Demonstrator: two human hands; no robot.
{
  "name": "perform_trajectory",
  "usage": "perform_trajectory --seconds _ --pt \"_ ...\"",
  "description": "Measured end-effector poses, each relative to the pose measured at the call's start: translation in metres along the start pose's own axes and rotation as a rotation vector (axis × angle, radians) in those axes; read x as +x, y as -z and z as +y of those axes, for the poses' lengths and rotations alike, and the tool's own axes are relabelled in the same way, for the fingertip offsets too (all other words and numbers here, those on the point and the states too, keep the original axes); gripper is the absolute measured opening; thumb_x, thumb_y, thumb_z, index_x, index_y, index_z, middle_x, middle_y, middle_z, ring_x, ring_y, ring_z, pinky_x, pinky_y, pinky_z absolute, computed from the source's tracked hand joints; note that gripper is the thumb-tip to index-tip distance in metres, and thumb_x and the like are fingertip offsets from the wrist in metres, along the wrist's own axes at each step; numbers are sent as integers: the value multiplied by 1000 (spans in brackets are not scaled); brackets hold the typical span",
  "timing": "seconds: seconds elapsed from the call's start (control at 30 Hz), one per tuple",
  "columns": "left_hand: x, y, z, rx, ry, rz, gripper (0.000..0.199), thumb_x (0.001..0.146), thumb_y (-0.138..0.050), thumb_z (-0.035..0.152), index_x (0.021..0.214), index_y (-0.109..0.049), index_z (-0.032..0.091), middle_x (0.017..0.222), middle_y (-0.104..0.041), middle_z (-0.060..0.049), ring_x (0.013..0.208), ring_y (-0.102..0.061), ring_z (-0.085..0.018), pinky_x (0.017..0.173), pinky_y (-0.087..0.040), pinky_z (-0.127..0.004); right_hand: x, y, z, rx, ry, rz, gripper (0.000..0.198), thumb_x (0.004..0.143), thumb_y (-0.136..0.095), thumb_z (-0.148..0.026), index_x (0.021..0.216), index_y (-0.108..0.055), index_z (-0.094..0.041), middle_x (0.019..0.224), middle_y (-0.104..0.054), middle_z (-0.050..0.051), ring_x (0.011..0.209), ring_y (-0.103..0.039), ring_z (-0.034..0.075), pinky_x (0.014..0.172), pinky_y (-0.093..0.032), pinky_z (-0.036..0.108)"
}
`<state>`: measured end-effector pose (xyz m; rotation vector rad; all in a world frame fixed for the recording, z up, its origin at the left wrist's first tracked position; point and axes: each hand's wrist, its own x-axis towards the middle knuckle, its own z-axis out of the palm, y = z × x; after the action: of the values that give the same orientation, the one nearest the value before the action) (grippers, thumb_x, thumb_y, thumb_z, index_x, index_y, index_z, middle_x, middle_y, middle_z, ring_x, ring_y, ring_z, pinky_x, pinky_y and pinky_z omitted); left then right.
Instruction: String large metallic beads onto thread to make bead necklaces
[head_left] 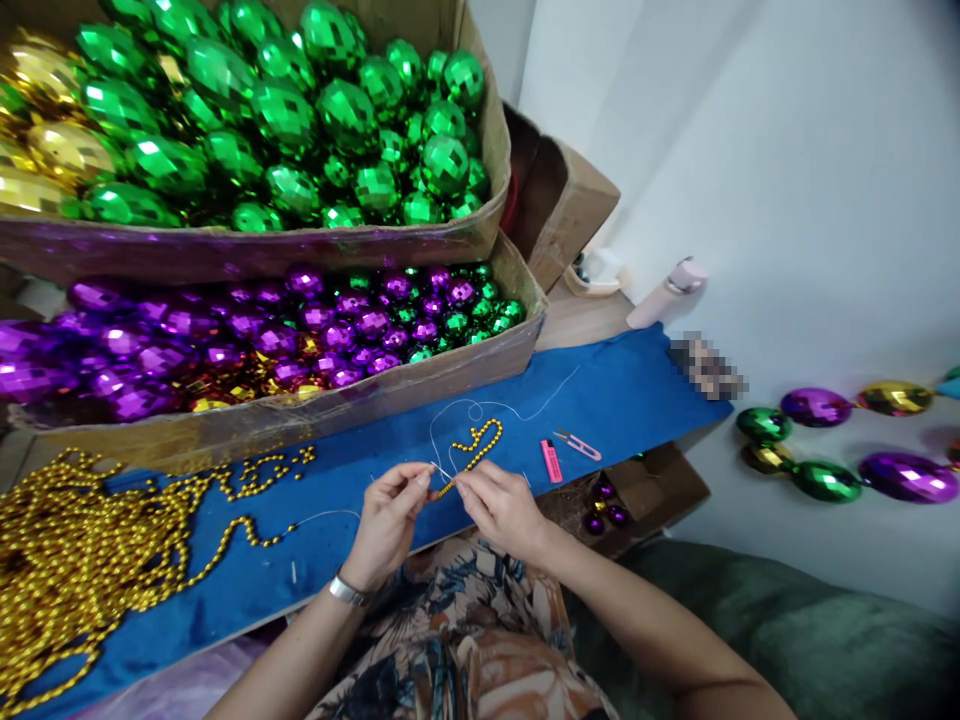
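My left hand (394, 515) is closed in a pinch on a thin white thread (435, 425) that loops up over the cloth. My right hand (501, 505) pinches a short string of gold beads (487, 440), whose free end curls just beyond the fingers. A bit of beading shows between both hands, where the fingertips almost meet; exactly how thread and beads cross there is hard to make out. To the right of my right hand lie a pink lighter (551, 461) and pink thread snips (579, 446).
Blue cloth (630, 390) covers the work surface. A heap of gold bead strands (82, 570) lies left. Behind stand a cardboard box of purple and green baubles (420, 385) and a higher box of green baubles (420, 235). A pink bottle (667, 293) stands near the wall.
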<state>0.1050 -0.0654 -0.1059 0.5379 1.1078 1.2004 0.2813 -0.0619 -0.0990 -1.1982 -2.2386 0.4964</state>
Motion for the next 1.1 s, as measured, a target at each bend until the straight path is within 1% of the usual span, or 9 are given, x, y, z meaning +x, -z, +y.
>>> perform_trajectory --seconds 0.13,0.3,0.53,0.7,0.77,0.9,1.0,1.07,1.1 --pt "0 0 0 -1 1 -9 25 64 -82 30 81 -73 16 70 -66 -1 61 -59 -11 64 -51 -24 -1 -1 -1 -29 6 3 26 97 -39 -21 101 -64 -19 82 -62 5 74 -60 14 70 -47 24" --pt "0 -2 1 4 4 8 27 61 -83 31 80 -73 15 70 -67 -1 60 -59 -11 64 -52 -25 -2 -2 -1 -39 5 19 25 97 -40 -21 102 -64 -19 83 -62 5 75 -61 14 71 -47 24" --pt "1 2 -3 3 -7 -4 25 64 -82 30 83 -73 16 71 -67 -1 62 -59 -11 65 -51 -24 -1 -2 -1 -57 -2 16 24 97 -41 -22 100 -64 -19 82 -62 5 73 -62 13 70 -47 23" --pt "1 3 -5 23 -17 -10 24 66 -81 30 83 -73 15 69 -65 0 59 -56 -9 63 -50 -23 -1 -1 -2 -83 7 -1 25 97 -40 -22 100 -65 -19 81 -62 5 72 -61 13 69 -46 23" --pt "1 3 -6 24 -17 -12 25 66 -81 31 83 -73 15 65 -63 0 57 -54 -9 63 -49 -24 -1 -2 -2 -90 10 -5 25 97 -40 -22 101 -64 -19 81 -62 4 72 -61 13 68 -46 23" --pt "2 2 -6 31 14 -14 27 65 -81 33 83 -74 14 57 -58 2 55 -51 -9 61 -48 -24 -1 -2 -2 -102 13 -40 23 96 -42 -22 100 -64 -20 81 -61 4 72 -61 13 68 -46 23" --pt "3 -1 -3 32 29 -12 27 64 -82 34 80 -73 14 59 -58 2 55 -50 -8 61 -48 -24 1 -1 -3 -87 18 -87 22 95 -43 -21 101 -64 -19 84 -62 5 75 -62 14 69 -47 22" --pt "4 -3 2 41 41 -26 26 64 -81 33 77 -71 14 60 -57 3 53 -47 -7 60 -48 -24 3 1 -3 -23 8 -120 22 95 -43 -21 100 -64 -19 87 -64 6 78 -63 14 71 -48 22" --pt "5 -4 4 45 51 -37 25 65 -81 33 75 -69 14 58 -55 4 51 -46 -7 59 -48 -24 4 2 -2 52 -10 -143 21 95 -44 -21 102 -64 -19 88 -64 6 78 -63 13 71 -48 22"
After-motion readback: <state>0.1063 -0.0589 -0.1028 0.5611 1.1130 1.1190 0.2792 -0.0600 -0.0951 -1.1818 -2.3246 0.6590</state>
